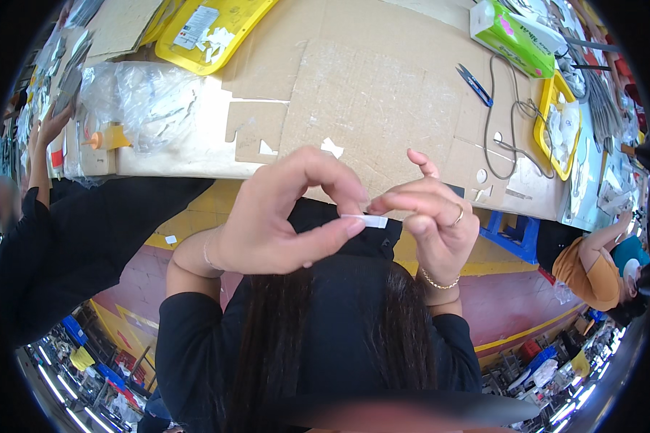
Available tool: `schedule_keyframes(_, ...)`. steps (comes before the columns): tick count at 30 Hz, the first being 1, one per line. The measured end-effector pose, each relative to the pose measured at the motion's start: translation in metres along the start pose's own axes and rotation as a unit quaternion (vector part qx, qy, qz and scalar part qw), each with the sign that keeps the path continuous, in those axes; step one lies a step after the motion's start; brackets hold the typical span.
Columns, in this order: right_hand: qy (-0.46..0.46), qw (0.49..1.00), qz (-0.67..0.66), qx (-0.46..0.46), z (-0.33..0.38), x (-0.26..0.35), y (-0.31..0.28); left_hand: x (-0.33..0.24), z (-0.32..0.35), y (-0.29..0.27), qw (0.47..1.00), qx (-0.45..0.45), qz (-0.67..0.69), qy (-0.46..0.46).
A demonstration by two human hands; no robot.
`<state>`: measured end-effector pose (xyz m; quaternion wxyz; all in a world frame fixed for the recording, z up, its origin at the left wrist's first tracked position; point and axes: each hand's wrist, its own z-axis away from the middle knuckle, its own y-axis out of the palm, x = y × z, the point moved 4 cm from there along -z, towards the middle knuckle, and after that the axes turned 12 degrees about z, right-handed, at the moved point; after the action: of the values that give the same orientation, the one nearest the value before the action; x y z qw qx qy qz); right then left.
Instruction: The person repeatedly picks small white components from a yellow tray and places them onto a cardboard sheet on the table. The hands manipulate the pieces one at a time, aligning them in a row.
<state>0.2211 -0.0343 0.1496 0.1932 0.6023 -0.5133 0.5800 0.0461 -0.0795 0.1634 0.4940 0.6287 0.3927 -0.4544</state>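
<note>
Between the thumb and forefinger of my left hand (285, 213) is a small white strip (374, 221), held in the air before my chest, near the table's front edge. Its right end sticks out past the fingertips. My right hand (439, 216) is close to that end, its forefinger reaching over the strip and its little finger raised. Thumb and forefinger of the right hand are apart. Whether the right forefinger touches the strip I cannot make out.
Cardboard (368, 86) covers the table, with white scraps (331, 147) on it. Small blue-handled snips (474, 85) lie by a grey cord (492, 123). Yellow trays (208, 36) stand at both sides, a green tissue pack (516, 36) at back right. Co-workers' hands (54, 124) show at the left.
</note>
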Motion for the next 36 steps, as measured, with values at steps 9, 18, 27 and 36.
schedule_keyframes(9,0.074,0.991,-0.089,0.061,0.003,-0.014,0.006,0.014,-0.001,-0.006,0.988,-0.058,0.115,-0.083)
schedule_keyframes(18,0.047,0.998,-0.040,-0.001,0.002,-0.027,0.015,0.021,-0.006,-0.016,0.992,-0.022,-0.069,-0.105)
schedule_keyframes(27,0.027,1.000,-0.005,-0.004,0.001,-0.033,0.025,0.026,-0.007,-0.030,0.990,-0.005,-0.057,-0.126)
schedule_keyframes(36,0.126,0.989,-0.053,-0.064,0.003,-0.046,0.013,0.028,-0.037,-0.168,0.864,-0.359,-0.336,0.108)
